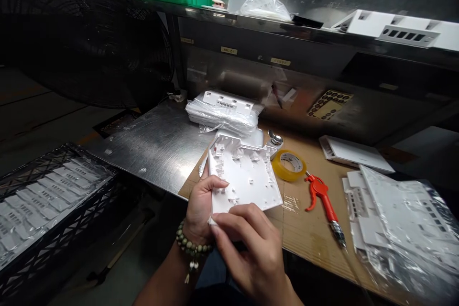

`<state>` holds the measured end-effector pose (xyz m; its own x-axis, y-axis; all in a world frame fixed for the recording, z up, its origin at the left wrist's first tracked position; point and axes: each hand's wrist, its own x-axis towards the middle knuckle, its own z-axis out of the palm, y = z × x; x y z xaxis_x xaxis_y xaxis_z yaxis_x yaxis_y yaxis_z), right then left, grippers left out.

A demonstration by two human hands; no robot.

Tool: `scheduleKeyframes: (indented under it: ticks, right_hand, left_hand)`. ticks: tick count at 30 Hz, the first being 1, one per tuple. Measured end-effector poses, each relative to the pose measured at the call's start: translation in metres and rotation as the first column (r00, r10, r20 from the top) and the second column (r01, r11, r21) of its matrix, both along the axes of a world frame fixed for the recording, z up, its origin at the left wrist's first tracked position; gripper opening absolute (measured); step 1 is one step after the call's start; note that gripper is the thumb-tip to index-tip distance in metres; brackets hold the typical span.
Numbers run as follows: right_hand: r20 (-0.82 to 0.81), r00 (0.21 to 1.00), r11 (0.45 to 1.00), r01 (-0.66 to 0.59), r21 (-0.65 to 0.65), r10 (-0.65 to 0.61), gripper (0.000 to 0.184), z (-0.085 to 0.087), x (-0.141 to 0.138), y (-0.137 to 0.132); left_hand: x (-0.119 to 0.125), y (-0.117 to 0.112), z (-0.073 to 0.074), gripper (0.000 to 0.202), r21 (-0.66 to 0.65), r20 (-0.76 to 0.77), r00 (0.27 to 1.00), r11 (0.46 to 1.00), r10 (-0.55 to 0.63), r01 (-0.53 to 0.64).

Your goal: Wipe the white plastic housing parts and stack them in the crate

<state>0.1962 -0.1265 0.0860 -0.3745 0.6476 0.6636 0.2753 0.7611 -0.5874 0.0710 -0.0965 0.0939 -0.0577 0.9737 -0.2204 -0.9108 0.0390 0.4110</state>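
A white moulded plastic panel [247,174] with ribs and clips on its upper face is held over the near edge of the bench. My left hand [201,210], with a bead bracelet on the wrist, grips the panel's left edge with thumb on top. My right hand [251,244] is closed in a pinch at the panel's near left corner, fingertips pressed on a small white bit I cannot make out.
A roll of yellow tape [289,165] and a red air blow gun [324,201] lie on the cardboard [308,229]. Bagged white panels sit behind [224,112] and at right [401,220]. A black crate of parts [46,196] stands left; a fan [82,33] behind it.
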Motion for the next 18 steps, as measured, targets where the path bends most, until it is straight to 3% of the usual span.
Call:
scheduleKeyframes:
  ticks: [3, 6, 13, 16, 18]
  right_hand:
    - [0.051, 0.999, 1.0, 0.003, 0.009, -0.003, 0.016, -0.003, 0.008, 0.002]
    - [0.053, 0.997, 0.997, 0.066, -0.026, -0.064, 0.014, -0.002, 0.016, 0.004]
    - [-0.006, 0.999, 0.999, 0.036, -0.016, -0.036, 0.015, -0.008, -0.004, -0.006]
    - [0.039, 0.993, 0.992, 0.116, -0.055, -0.113, 0.015, -0.016, 0.017, 0.002]
    - [0.029, 0.966, 0.961, 0.26, -0.098, -0.258, 0.016, -0.021, 0.046, 0.012]
  left_hand:
    - [-0.005, 0.001, 0.0, 0.092, -0.007, 0.009, 1.0, 1.0, -0.03, 0.03]
    - [-0.009, 0.001, 0.002, 0.097, 0.016, -0.014, 0.999, 0.999, 0.03, -0.03]
    - [-0.006, 0.002, 0.001, 0.096, -0.001, -0.014, 1.0, 1.0, 0.027, -0.027]
    - [-0.022, 0.002, -0.005, 0.093, -0.011, -0.009, 1.0, 1.0, -0.018, 0.018]
    - [-0.04, 0.001, -0.009, 0.092, 0.029, -0.003, 0.999, 0.998, -0.048, 0.048]
